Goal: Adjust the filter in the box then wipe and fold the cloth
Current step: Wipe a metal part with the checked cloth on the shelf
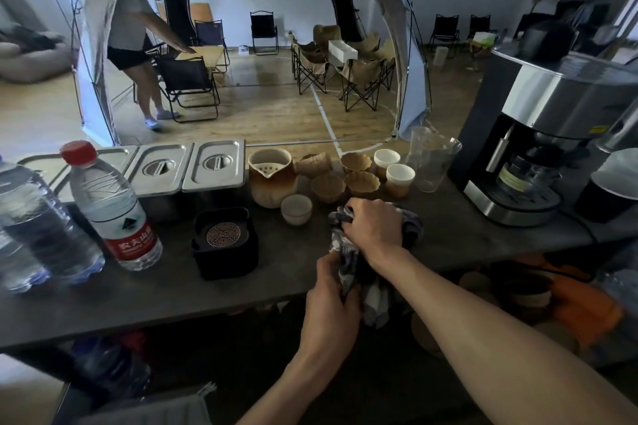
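A black box (224, 248) stands on the dark table (172, 290), and a round patterned filter (227, 235) lies flat in its top. To the right of the box a dark checked cloth (345, 248) is bunched on the table near its front edge, partly hanging over. My right hand (374, 226) grips the upper part of the cloth. My left hand (333, 290) pinches the lower part at the table's edge. Much of the cloth is hidden under both hands.
Two water bottles (110, 207) stand at the left. Steel lidded pans (186, 166) sit behind the box. A ceramic pitcher (272, 179), small cups (296, 209) and clear glasses (435, 162) crowd behind the cloth. A coffee machine (538, 155) stands right. A person stands by chairs beyond.
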The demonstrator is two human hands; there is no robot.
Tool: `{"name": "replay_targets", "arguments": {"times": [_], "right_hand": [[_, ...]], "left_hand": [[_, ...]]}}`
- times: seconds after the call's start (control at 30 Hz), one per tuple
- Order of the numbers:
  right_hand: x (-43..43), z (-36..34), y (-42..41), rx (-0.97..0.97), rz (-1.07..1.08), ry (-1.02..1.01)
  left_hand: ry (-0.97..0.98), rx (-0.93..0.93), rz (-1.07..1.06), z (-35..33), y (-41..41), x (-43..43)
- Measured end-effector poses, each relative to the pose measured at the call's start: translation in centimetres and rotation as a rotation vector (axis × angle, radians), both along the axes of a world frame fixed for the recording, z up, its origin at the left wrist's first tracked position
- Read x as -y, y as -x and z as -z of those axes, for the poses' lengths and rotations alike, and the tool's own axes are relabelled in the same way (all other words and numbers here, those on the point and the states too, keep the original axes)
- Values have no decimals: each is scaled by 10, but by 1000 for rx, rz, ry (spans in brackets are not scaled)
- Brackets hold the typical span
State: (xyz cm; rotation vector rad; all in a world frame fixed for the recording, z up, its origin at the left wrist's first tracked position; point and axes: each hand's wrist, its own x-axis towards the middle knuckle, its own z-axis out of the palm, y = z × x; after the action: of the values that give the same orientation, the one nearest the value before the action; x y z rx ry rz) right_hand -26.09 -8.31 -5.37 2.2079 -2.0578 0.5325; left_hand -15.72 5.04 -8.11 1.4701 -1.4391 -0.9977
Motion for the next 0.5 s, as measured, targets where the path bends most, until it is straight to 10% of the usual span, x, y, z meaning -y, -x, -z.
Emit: {"name": "replay_targets", "arguments": {"times": [0.23, 0.5], "right_hand": [[-28, -14, -5, 169, -166, -38], [-39, -47, 94, 205, 187, 120]], "left_hand": [[86, 235, 20, 7, -13, -30], [178, 104, 263, -20, 45, -17]]}}
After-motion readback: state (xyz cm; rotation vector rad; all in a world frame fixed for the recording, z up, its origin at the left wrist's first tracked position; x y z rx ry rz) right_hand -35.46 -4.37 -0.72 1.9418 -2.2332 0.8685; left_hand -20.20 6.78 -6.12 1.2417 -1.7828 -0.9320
